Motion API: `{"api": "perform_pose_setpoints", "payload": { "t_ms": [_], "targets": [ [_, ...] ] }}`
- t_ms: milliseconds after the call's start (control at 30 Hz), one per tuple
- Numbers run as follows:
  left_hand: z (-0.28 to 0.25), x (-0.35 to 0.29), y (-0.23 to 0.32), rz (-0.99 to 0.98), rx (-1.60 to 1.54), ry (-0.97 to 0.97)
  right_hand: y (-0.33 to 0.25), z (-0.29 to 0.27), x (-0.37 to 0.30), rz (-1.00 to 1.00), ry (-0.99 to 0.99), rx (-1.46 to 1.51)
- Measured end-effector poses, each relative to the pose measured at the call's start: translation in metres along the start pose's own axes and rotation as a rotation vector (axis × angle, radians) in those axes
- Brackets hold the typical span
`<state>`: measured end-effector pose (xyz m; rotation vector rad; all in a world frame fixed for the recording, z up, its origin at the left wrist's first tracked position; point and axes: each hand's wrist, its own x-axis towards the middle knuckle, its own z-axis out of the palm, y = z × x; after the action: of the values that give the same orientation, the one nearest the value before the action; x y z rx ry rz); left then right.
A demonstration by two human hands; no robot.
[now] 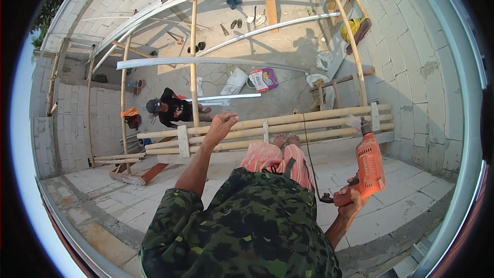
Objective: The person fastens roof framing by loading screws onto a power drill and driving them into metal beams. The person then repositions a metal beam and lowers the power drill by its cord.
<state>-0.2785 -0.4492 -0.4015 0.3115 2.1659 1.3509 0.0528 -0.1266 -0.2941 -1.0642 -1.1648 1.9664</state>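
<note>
My right hand (pixel 351 199) is wrapped round the handle of an orange power drill (pixel 369 167). The drill's chuck points away from me, over the bamboo poles. From its grip a black cord (pixel 310 160) curves up towards the bamboo. My left hand (pixel 222 127) is raised in front of me with its fingers curled together; anything held in them is too small to make out. Below it in the picture runs a platform of bamboo poles (pixel 242 126), with pale crosspieces (pixel 183 141). My bare feet (pixel 286 140) rest at these poles.
Upright bamboo poles (pixel 193 46) and long metal channels (pixel 216 62) cross the space ahead. On the floor far below, a person in a black shirt (pixel 177 109) sits near sacks (pixel 235 81) and a purple bag (pixel 270 79). Pale block walls (pixel 417 62) surround the room.
</note>
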Motion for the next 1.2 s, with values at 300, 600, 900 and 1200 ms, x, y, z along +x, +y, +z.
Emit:
{"api": "perform_pose_setpoints", "payload": {
  "t_ms": [300, 600, 900, 1200],
  "targets": [
    [-0.07, -0.127, -0.036, -0.322, -0.154, 0.699, 0.012, 0.035, 0.096, 0.153, -0.249, -0.104],
    [-0.078, -0.27, -0.044, -0.468, -0.343, 1.398, 0.029, 0.072, 0.139, 0.341, -0.464, -0.292],
    [-0.072, -0.345, 0.025, -0.189, -0.216, 1.885, 0.04, 0.119, 0.148, 0.485, -0.659, -0.419],
    [-0.065, -0.385, 0.057, -0.172, -0.053, 2.01, 0.059, 0.12, 0.162, 0.518, -0.739, -0.471]
  ]
}}
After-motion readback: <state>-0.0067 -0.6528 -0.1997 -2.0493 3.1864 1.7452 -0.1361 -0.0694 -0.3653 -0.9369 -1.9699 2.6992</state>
